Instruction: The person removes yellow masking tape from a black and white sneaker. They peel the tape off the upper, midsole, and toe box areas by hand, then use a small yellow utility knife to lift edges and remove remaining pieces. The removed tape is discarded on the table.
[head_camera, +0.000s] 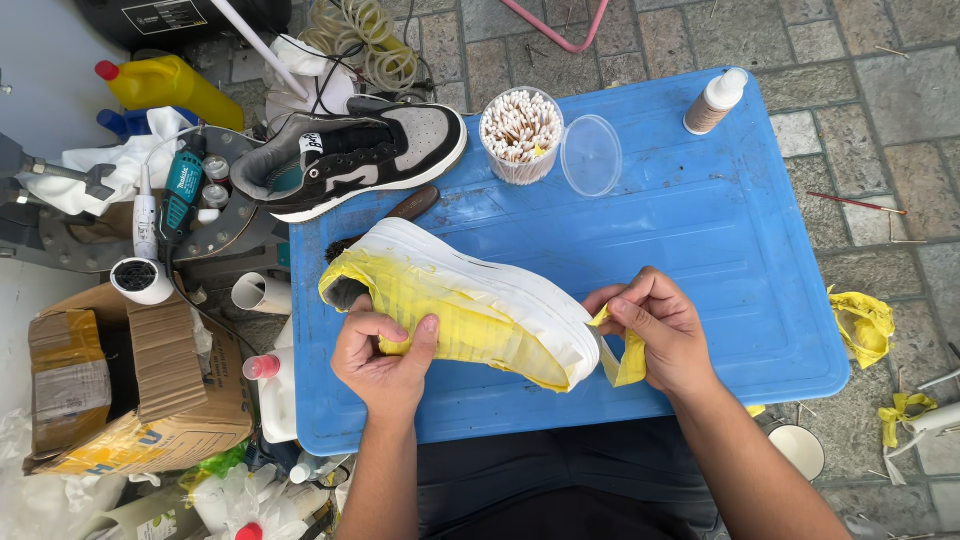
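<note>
Blue tray (720, 230): hands grip taped shoe (470, 300).

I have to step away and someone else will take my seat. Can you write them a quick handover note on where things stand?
Left hand grips the shoe wrapped in yellow masking tape, sole up, over the blue tray.
Right hand pinches a strip of tape at the heel end.
Done: the white sole is bare.
Left: tape covers most of the upper. The other sneaker lies at the tray's far left corner, beside the cotton swabs.
</note>
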